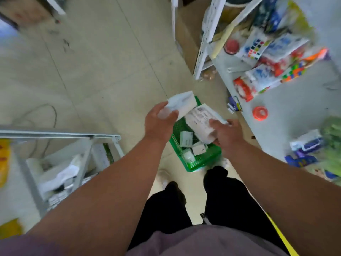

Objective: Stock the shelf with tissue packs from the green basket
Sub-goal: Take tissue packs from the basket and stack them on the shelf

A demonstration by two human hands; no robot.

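Observation:
The green basket [204, 161] stands on the floor between my feet and the shelf, with several white tissue packs [186, 139] inside. My left hand [158, 122] grips one white tissue pack [182, 103] above the basket's far end. My right hand [224, 134] holds a second, larger white pack with printed text [200, 119] just over the basket. The white shelf [287, 100] runs along the right, beside my right hand.
On the shelf lie red tape rolls [260, 113], colourful packets [258, 80] and blue-white packs [308, 143]. A second metal rack [60, 145] with white goods stands at the left. A cable [53, 115] lies on the tiled floor ahead.

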